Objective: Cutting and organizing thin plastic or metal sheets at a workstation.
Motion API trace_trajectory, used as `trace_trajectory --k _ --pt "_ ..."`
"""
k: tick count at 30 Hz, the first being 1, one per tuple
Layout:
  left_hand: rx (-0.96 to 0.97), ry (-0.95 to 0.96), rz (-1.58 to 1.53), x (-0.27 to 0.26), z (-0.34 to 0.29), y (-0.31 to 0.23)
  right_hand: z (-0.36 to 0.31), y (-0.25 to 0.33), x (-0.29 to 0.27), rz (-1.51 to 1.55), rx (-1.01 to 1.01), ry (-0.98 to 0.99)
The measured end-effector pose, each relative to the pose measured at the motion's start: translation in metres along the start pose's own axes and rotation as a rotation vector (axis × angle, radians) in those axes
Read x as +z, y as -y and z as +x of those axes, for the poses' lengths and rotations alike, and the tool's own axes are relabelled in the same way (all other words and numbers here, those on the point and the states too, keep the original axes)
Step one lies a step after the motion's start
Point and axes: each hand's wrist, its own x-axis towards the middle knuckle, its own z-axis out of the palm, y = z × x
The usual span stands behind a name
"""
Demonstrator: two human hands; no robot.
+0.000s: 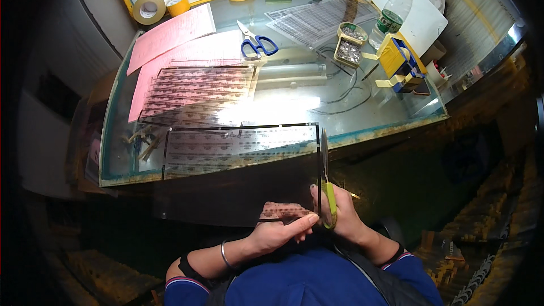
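the step in hand looks like trimming a clear printed film sheet (243, 143), held up in front of the near edge of the bench (391, 114). the left hand (283, 231) has its fingers clamped on the sheet's lower right corner; the right hand (344, 215) has its fingers wrapped round green-handled scissors (331, 197), blades pointing away alongside the dark right border. whether the blades are parted i cannot tell. the next move likely calls for keeping the film taut and the blades parallel to that border.
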Motion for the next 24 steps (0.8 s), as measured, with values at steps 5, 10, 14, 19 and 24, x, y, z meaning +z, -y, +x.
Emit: trace_trajectory --k 5,10,14,19,24 --pt "-0.031 0.026 0.102 0.001 -0.002 0.002 0.006 0.001 0.001 0.029 -0.064 -0.075" --pt "0.046 0.022 0.196 -0.008 -0.006 -0.006 0.001 0.012 -0.012 0.056 0.056 -0.01" --pt "0.06 0.014 0.255 -0.027 -0.014 -0.018 -0.003 0.024 -0.028 0.015 0.162 0.07" --pt "-0.022 0.034 0.35 -0.045 -0.023 -0.031 -0.008 0.036 -0.054 -0.018 0.253 0.246" --pt "-0.019 0.059 0.421 -0.056 -0.027 -0.037 -0.009 0.054 -0.063 -0.078 0.318 0.244"
